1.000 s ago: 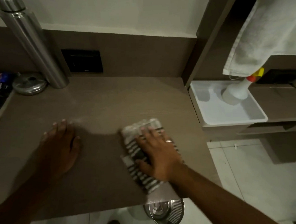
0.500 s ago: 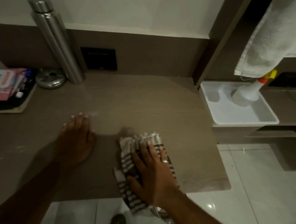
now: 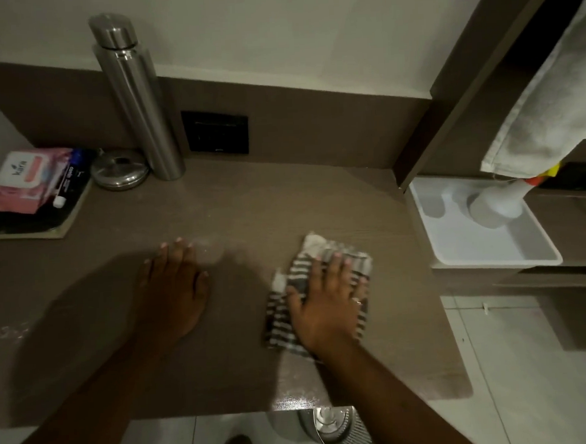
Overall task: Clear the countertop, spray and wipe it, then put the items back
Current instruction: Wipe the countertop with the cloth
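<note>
arms: showing bare, no sleeves | right hand (image 3: pixel 326 301): wearing a ring (thin band) | left hand (image 3: pixel 173 292): wearing nothing

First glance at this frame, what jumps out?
The right hand pressed flat on a striped cloth at the middle right of the brown countertop, with the left hand resting flat beside it. Next, the tall steel bottle upright against the back wall at left. A white tray with a spray bottle sits off the counter's right end.
</note>
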Tool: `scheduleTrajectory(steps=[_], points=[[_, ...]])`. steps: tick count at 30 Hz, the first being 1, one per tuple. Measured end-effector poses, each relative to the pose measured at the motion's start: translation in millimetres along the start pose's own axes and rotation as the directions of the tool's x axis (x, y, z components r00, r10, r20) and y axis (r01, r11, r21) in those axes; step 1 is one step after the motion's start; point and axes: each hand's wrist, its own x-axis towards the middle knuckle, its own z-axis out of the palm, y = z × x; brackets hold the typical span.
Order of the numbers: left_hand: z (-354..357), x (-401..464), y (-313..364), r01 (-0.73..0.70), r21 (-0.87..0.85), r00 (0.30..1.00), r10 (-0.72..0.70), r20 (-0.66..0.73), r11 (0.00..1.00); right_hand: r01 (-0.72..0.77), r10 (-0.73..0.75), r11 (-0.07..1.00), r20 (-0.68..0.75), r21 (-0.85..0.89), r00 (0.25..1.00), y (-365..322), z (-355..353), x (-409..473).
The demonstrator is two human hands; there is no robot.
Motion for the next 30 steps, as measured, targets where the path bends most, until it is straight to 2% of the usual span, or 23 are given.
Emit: scheduleTrajectory(steps=[2, 3, 5, 7, 9, 11, 14, 16, 19, 24, 28, 30], points=[[-2.1, -0.7, -0.3, -0.008, 0.009, 1.000, 0.008, 0.028, 1.000, 0.086, -0.090, 0.994, 0.067, 0.072, 0.994, -10.4, -8.6, -0.4], [-2.7, -0.2, -0.6, 0.004, 0.005, 0.999, -0.004, 0.037, 1.000, 0.105, -0.116, 0.981, 0.061, 0.162, 0.991, -4.9, -15.8, -2.0], [-7.4, -2.7, 10.6, 0.051, -0.026, 0.999, -0.051, 0.004, 0.998, 0.108, -0.094, 0.922, -0.057, 0.372, 0.994, 22.5, -30.1, -10.6], [-11.7, -10.9, 48.7, 0.012, -0.116, 0.993, -0.026, -0.114, 0.993, 0.059, 0.004, 0.897, -0.141, 0.439, 0.990, 63.6, -33.2, -20.9], [-12.6, -22.6, 115.2, -0.186, -0.211, 0.974, 0.153, -0.164, 0.960, -0.005, 0.056, 0.924, -0.122, 0.382, 0.991, 104.7, -25.5, -30.7], [-15.1, -35.1, 179.5, -0.344, -0.175, 0.939, 0.335, -0.078, 0.923, -0.017, 0.048, 0.968, -0.119, 0.249, 0.992, 131.8, -18.8, -36.1], [0.3, -52.6, 203.2, -0.319, -0.154, 0.943, 0.329, 0.048, 0.935, -0.001, 0.012, 0.997, -0.130, 0.078, 0.991, 148.2, -14.6, -38.1], [6.8, -74.3, 179.7, -0.293, -0.105, 0.955, 0.296, 0.016, 0.950, -0.010, 0.011, 1.000, -0.143, 0.004, 0.990, 143.3, -13.2, -45.4], [3.5, -106.8, 123.9, -0.251, -0.086, 0.968, 0.251, -0.015, 0.964, -0.054, 0.060, 0.997, -0.143, 0.049, 0.988, 108.7, -5.1, -53.7], [-3.6, -146.3, -2.5, 0.073, -0.018, 0.997, -0.073, 0.014, 0.997, 0.128, -0.128, 0.992, -0.037, -0.004, 0.991, 20.6, 1.7, -58.4], [-1.9, -142.6, -112.5, 0.371, -0.006, 0.929, -0.371, 0.000, 0.929, 0.111, -0.112, 0.993, -0.008, -0.042, 0.994, -7.3, 10.5, -55.6], [-4.4, -129.0, -162.8, 0.465, -0.003, 0.885, -0.466, -0.004, 0.885, 0.080, -0.080, 0.996, -0.019, -0.042, 0.997, -9.6, 13.2, -53.7]])
